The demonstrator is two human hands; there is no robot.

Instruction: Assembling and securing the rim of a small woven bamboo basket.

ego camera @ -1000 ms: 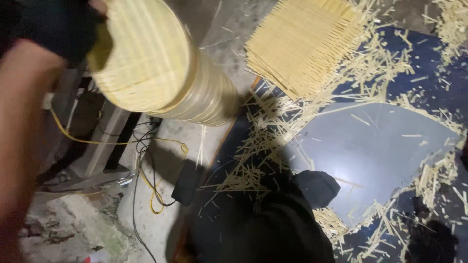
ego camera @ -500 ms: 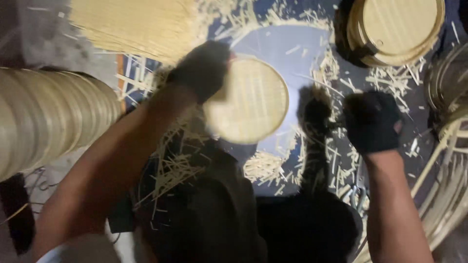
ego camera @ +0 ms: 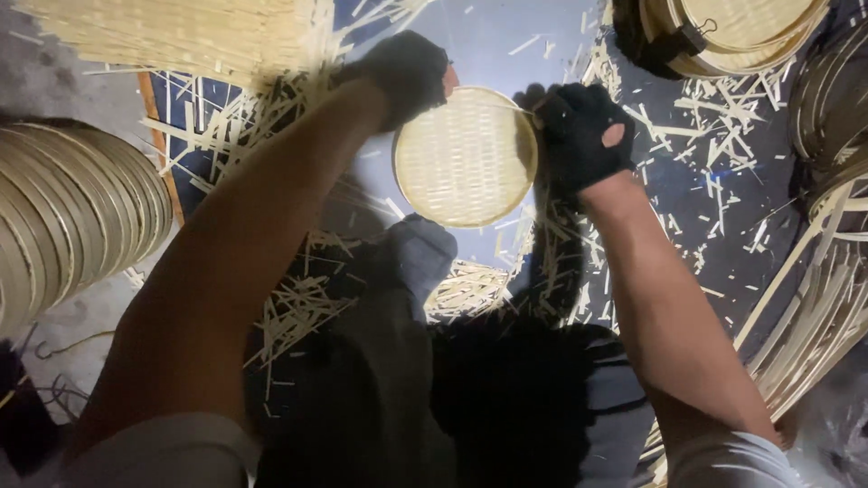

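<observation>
Gloved hands, bare forearms
Left hand and right hand wear black fingerless gloves; pale short sleeves, dark trousers.

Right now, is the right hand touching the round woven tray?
Touching. The head view shows the gloved right hand closed over the right rim of the tray, with no gap between them. The left hand grips the opposite edge.

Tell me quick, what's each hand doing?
Left hand: closed on the round woven bamboo tray's left rim.
Right hand: closed on its right rim.
</observation>
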